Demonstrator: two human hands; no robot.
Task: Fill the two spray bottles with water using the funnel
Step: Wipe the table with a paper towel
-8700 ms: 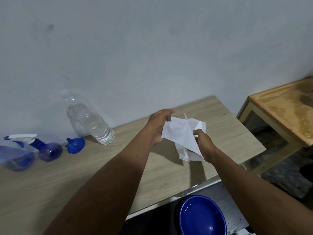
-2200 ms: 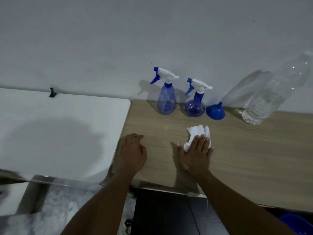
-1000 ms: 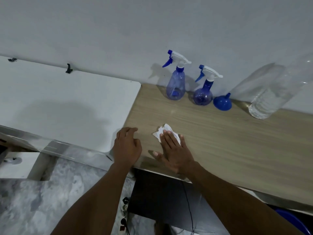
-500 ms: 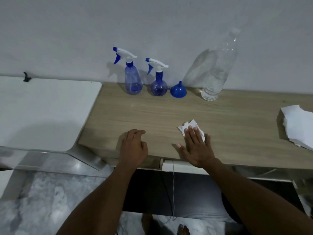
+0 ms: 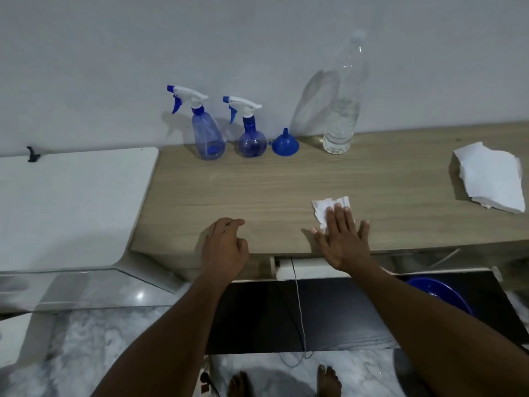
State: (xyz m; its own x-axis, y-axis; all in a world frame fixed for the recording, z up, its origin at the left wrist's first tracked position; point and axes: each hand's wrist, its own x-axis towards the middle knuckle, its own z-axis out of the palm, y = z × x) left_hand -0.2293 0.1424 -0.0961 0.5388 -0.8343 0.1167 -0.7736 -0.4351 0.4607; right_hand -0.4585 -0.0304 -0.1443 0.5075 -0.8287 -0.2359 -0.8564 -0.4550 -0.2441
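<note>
The right hand (image 5: 343, 242) presses flat on a crumpled white tissue (image 5: 326, 207) near the front edge of the light wooden table (image 5: 257, 190). The left hand (image 5: 226, 247) rests there, loosely curled and empty. Along the back edge stand a tall blue plastic spray bottle (image 5: 207, 136), a round blue plastic spray bottle (image 5: 252, 138), a small blue plastic funnel (image 5: 284, 143) and a clear plastic water bottle (image 5: 342, 118).
</note>
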